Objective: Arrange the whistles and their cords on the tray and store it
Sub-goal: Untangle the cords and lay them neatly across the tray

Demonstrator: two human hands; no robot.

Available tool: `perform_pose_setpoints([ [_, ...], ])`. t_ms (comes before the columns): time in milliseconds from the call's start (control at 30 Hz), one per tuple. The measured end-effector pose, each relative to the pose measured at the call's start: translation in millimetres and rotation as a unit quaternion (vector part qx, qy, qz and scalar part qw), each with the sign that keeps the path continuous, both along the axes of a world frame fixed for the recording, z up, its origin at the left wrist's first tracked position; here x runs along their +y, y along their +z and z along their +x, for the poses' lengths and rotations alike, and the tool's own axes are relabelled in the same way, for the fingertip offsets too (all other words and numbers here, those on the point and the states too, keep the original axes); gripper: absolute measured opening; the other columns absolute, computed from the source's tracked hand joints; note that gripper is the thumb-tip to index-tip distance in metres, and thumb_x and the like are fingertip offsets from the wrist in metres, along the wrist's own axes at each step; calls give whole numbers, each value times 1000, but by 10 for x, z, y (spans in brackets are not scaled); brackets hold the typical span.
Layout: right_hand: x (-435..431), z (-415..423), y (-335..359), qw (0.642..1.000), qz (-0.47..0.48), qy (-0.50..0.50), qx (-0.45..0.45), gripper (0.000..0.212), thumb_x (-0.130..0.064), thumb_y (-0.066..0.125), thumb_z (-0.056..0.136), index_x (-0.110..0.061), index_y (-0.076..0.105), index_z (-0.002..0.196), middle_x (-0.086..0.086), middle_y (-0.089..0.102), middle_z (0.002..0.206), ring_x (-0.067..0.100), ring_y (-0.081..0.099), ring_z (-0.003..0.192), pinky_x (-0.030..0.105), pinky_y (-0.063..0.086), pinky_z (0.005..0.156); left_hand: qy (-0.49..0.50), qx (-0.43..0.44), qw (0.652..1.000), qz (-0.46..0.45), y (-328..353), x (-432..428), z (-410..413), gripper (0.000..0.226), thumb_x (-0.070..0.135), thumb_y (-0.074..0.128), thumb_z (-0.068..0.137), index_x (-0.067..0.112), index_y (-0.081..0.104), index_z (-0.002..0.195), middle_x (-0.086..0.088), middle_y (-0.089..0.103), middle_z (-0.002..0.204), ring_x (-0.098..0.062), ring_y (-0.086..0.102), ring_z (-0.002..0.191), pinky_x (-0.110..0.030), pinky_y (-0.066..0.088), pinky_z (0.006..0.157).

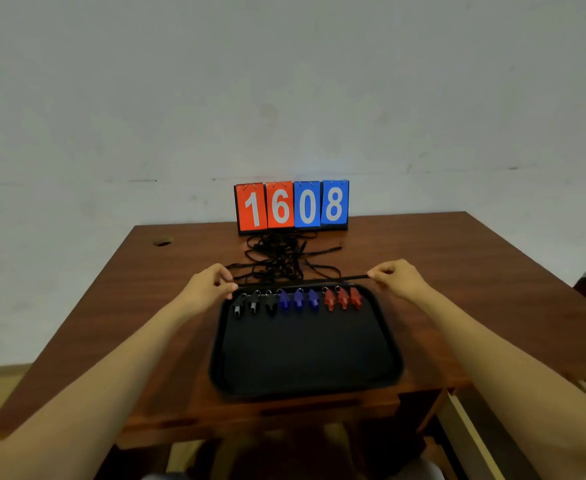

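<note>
A black tray (305,355) lies on the brown table in front of me. Along its far edge stands a row of whistles: three black whistles (253,304) on the left, three blue whistles (299,300) in the middle, three red whistles (342,298) on the right. One black cord (302,281) is stretched taut just above the tray's far rim. My left hand (212,284) pinches its left end and my right hand (397,276) pinches its right end. A tangle of more black cords (281,258) lies behind the tray.
A flip scoreboard (292,206) showing 1608 in red and blue stands at the table's (457,271) far edge against the wall. A cable hole (162,242) sits in the table's far left corner. The table's front edge is close below the tray.
</note>
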State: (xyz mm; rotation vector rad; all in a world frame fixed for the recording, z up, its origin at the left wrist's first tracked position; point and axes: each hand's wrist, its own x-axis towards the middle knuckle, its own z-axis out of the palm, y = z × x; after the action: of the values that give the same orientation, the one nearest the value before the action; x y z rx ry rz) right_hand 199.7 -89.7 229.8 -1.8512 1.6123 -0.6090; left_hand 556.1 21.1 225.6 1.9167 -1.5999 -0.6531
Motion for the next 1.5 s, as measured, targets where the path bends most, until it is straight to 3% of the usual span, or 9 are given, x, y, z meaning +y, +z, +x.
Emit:
perform_pose_setpoints([
  [200,203,-132,-301,997,51,-45,-36,13,-8,66,86,5,68,86,7,66,64,3,58,41,15,52,49,44,10,999,-7,-277,251,-65,15,27,62,89,13,66,85,-1,68,74,-14,59,79,-20,40,64],
  [300,312,-150,-384,999,17,-30,35,14,-13,64,89,-4,70,81,6,68,71,10,62,62,17,45,58,44,-26,999,15,-403,335,-93,17,22,52,95,15,67,92,-1,71,90,-20,60,86,-25,40,64],
  [400,392,-152,-514,996,33,-24,78,22,-7,45,97,-6,67,92,8,67,83,23,64,83,28,46,72,51,-39,997,33,-508,415,-150,16,19,48,97,14,63,100,-2,68,87,-17,55,68,-24,39,57],
  [633,561,-257,-674,987,-8,-22,161,13,-20,58,93,-12,63,84,6,67,82,23,62,71,33,51,61,89,-86,992,13,-678,591,-196,15,31,63,87,19,62,78,-4,69,79,-29,64,78,-32,45,64],
  [733,608,-264,-700,981,-33,-11,190,12,-21,56,94,-12,63,90,4,63,78,19,56,64,30,45,55,89,-141,986,15,-762,597,-201,14,35,64,86,26,65,75,4,67,83,-23,60,94,-39,39,87],
  [833,634,-250,-720,969,-67,19,238,14,-22,55,94,-12,64,97,9,66,97,26,57,97,36,49,73,96,-214,971,37,-825,597,-243,11,40,63,85,31,66,79,5,57,100,-25,45,114,-43,27,95],
  [967,688,-249,-802,924,-161,35,347,24,-21,50,95,-13,64,112,10,53,123,32,34,126,41,33,100,85,-281,956,-17,-904,616,-313,22,40,62,85,28,64,103,2,51,119,-25,32,125,-43,18,100],
  [1200,788,-102,-933,909,-196,131,344,31,-22,49,95,-15,60,124,6,54,128,30,36,127,41,31,100,-34,-292,955,-41,-940,582,-578,28,39,53,92,29,62,117,7,55,124,-17,37,126,-37,14,98],
  [1500,858,-211,-1008,920,-178,94,337,23,-20,44,97,-18,60,114,1,63,117,25,45,117,37,33,96,8,-254,966,-47,-1015,607,-583,19,29,53,94,29,67,107,8,61,117,-17,45,117,-35,19,92],
])
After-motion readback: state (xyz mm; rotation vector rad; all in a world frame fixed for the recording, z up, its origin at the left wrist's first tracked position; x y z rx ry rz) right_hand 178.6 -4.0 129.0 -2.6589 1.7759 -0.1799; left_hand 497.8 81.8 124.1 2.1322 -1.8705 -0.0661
